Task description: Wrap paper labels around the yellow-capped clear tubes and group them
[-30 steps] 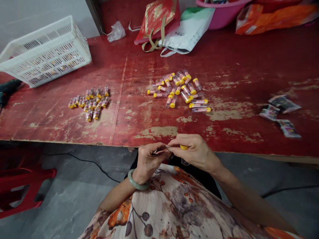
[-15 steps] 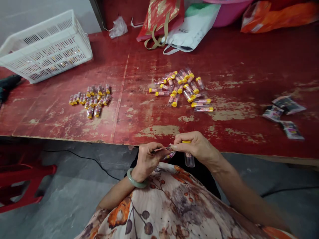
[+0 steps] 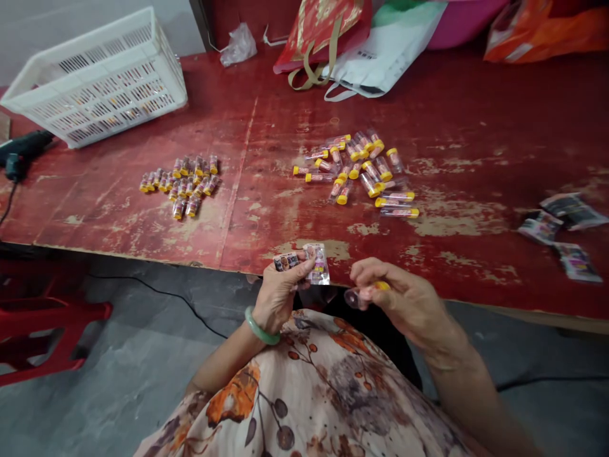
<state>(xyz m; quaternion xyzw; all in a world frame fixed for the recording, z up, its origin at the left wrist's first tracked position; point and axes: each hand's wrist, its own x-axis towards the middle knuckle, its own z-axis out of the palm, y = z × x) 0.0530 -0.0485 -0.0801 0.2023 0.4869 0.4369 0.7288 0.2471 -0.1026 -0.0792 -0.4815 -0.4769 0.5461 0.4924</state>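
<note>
My left hand [image 3: 280, 287] is closed on small printed packets [image 3: 318, 263], fanned out at the table's front edge; a green bangle circles that wrist. In my right hand [image 3: 397, 293] is a clear plastic tube [image 3: 352, 298] with a yellow cap [image 3: 381, 286], its open-looking clear end pointing left toward the packets. The two hands are apart. Beyond them lies a loose pile of yellow-capped clear tubes [image 3: 369, 185]. Further left a group of shorter-looking filled tubes [image 3: 193, 206] lies close together.
On the worn red table [image 3: 266, 209] stands a white slotted crate [image 3: 109, 89] at the back left, beside a dark power tool [image 3: 26, 149]. Shopping bags [image 3: 380, 57] are at the back. Several foil packets [image 3: 578, 261] lie at the right. A red stool [image 3: 42, 336] is below left.
My hands have parted. The left now shows the packets spread out over the table's edge. The right has moved slightly right, and its tube has turned from hanging down to pointing left.
</note>
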